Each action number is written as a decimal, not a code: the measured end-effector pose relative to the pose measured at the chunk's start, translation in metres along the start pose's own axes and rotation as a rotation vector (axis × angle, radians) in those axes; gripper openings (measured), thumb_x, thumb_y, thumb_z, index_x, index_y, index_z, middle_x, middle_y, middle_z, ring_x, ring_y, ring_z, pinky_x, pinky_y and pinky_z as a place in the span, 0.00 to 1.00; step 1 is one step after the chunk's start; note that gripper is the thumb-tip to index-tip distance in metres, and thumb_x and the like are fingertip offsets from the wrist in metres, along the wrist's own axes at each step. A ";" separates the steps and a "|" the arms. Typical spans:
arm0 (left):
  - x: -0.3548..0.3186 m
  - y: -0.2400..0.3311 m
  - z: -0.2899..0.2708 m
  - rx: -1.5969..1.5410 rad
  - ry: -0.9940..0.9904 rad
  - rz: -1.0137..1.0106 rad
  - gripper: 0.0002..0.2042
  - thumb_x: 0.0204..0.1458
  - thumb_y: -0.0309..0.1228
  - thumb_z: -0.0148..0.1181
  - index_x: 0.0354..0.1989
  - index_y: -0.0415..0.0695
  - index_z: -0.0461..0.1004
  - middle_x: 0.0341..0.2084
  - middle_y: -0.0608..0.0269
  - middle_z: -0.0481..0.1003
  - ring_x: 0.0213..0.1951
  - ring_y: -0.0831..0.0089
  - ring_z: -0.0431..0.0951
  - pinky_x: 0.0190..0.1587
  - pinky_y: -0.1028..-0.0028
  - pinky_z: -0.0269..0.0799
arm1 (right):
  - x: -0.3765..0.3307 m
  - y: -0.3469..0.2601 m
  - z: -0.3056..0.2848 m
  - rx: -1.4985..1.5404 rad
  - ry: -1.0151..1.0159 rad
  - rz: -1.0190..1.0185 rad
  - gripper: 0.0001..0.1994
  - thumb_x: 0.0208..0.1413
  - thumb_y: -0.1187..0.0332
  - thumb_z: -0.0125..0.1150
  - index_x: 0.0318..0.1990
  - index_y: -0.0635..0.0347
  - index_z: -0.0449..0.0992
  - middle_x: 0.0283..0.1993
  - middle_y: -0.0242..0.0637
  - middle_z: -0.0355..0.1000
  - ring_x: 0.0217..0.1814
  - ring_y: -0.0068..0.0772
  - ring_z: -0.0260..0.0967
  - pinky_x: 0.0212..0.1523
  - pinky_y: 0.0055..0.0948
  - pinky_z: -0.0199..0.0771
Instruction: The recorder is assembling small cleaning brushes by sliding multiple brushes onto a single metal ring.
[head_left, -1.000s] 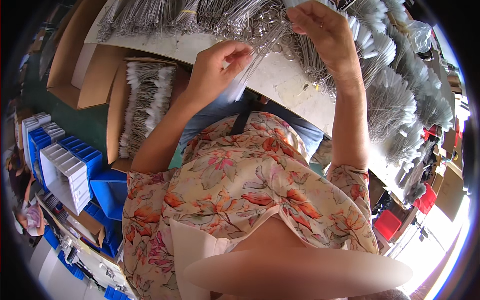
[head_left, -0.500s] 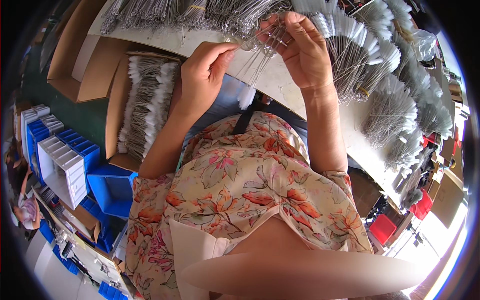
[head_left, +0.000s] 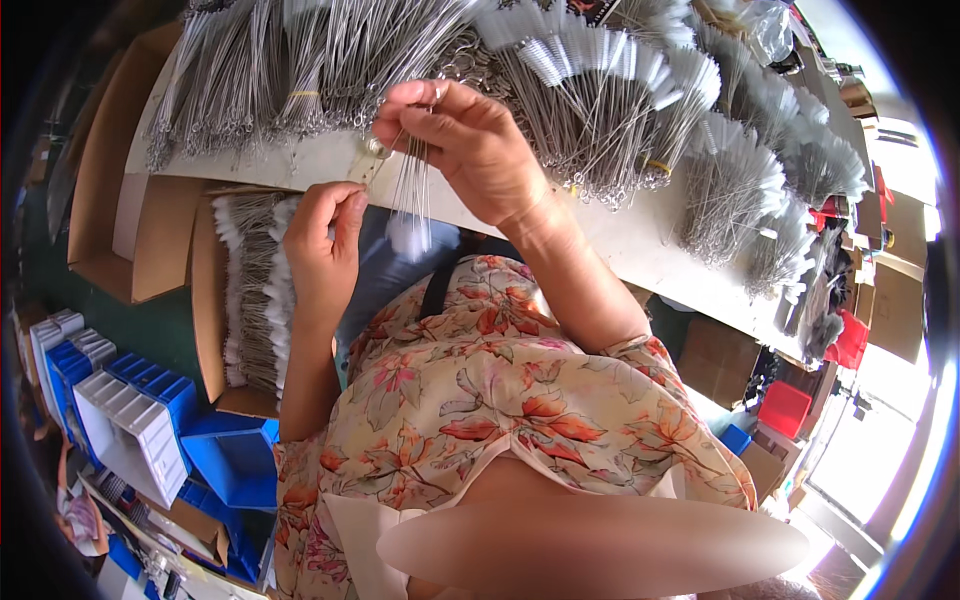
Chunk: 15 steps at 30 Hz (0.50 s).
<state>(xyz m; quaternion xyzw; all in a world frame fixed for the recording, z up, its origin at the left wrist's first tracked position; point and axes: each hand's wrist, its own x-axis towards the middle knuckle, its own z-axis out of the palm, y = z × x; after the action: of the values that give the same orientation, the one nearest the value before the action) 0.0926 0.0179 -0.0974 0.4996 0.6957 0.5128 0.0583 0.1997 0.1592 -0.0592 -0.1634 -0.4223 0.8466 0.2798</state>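
Note:
My right hand [head_left: 470,145] is closed, its fingers pointing left, round a few thin wire brushes [head_left: 413,185]. Their wires hang down from the grip, and white bristle tips [head_left: 408,237] show at the lower end, above my lap. Lower and to the left, my left hand [head_left: 325,240] pinches thumb against forefinger near a thin strand; what exactly it grips is too small to make out. Just beyond the fingertips, a small round shiny thing [head_left: 377,148] shows by the table edge. Behind both hands, wire brushes with looped ends [head_left: 235,110] lie in thick rows.
More brush bundles [head_left: 735,190] cover the right of the white table [head_left: 655,240]. An open carton of brushes [head_left: 208,330] stands below its left edge, beside another carton [head_left: 160,250]. Blue bins [head_left: 235,460] and a white one [head_left: 125,430] sit at left. Another person [head_left: 80,515] is far left.
The view has shifted, so the table shows lower and further left. My right hand has turned, its fingers now pointing left, still with the brushes. My left hand keeps its pinch.

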 end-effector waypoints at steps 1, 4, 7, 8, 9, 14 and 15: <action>-0.001 0.003 0.000 -0.102 -0.030 -0.128 0.03 0.51 0.23 0.54 0.32 0.38 0.72 0.23 0.63 0.71 0.24 0.76 0.70 0.27 0.78 0.66 | 0.000 0.001 0.001 -0.003 0.002 -0.006 0.07 0.56 0.72 0.51 0.41 0.62 0.72 0.40 0.38 0.71 0.44 0.31 0.70 0.50 0.33 0.69; -0.005 0.000 0.007 -0.221 -0.046 -0.219 0.03 0.51 0.22 0.53 0.34 0.38 0.72 0.22 0.65 0.71 0.22 0.80 0.69 0.25 0.81 0.64 | -0.002 0.003 0.003 -0.116 -0.009 -0.088 0.08 0.55 0.78 0.50 0.42 0.64 0.72 0.40 0.37 0.71 0.43 0.30 0.71 0.49 0.29 0.70; -0.007 0.001 0.011 -0.246 -0.021 -0.199 0.05 0.51 0.20 0.53 0.35 0.37 0.73 0.22 0.65 0.71 0.21 0.81 0.68 0.25 0.82 0.64 | -0.006 0.001 0.010 -0.227 0.023 -0.154 0.07 0.53 0.79 0.53 0.39 0.68 0.73 0.35 0.36 0.73 0.39 0.26 0.72 0.43 0.22 0.73; -0.007 0.004 0.012 -0.258 -0.009 -0.211 0.05 0.51 0.19 0.53 0.36 0.37 0.73 0.22 0.65 0.71 0.21 0.82 0.67 0.25 0.82 0.64 | -0.008 0.000 0.011 -0.294 0.045 -0.193 0.07 0.53 0.79 0.52 0.39 0.68 0.73 0.35 0.37 0.73 0.38 0.27 0.73 0.42 0.22 0.73; -0.008 0.004 0.012 -0.243 0.004 -0.225 0.05 0.51 0.19 0.53 0.36 0.37 0.73 0.22 0.65 0.71 0.21 0.82 0.67 0.25 0.82 0.64 | -0.009 0.003 0.013 -0.357 0.056 -0.226 0.07 0.53 0.80 0.52 0.38 0.68 0.73 0.35 0.37 0.73 0.38 0.27 0.73 0.41 0.22 0.74; -0.008 0.004 0.013 -0.382 0.001 -0.284 0.04 0.50 0.19 0.53 0.33 0.37 0.74 0.20 0.68 0.71 0.21 0.86 0.64 0.24 0.85 0.61 | -0.020 0.011 0.021 -0.499 0.072 -0.374 0.08 0.50 0.84 0.52 0.35 0.67 0.75 0.33 0.38 0.74 0.36 0.26 0.73 0.38 0.21 0.73; -0.011 -0.003 0.017 -0.455 0.024 -0.325 0.04 0.49 0.20 0.54 0.32 0.38 0.74 0.19 0.69 0.71 0.19 0.86 0.63 0.23 0.85 0.60 | -0.021 0.015 0.022 -0.564 0.069 -0.405 0.08 0.50 0.84 0.52 0.35 0.67 0.75 0.33 0.38 0.74 0.36 0.26 0.73 0.38 0.20 0.73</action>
<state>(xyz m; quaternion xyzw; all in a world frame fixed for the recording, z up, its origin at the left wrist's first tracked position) 0.1064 0.0203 -0.1120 0.3496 0.6343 0.6456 0.2422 0.2000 0.1258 -0.0575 -0.1754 -0.6537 0.6179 0.4001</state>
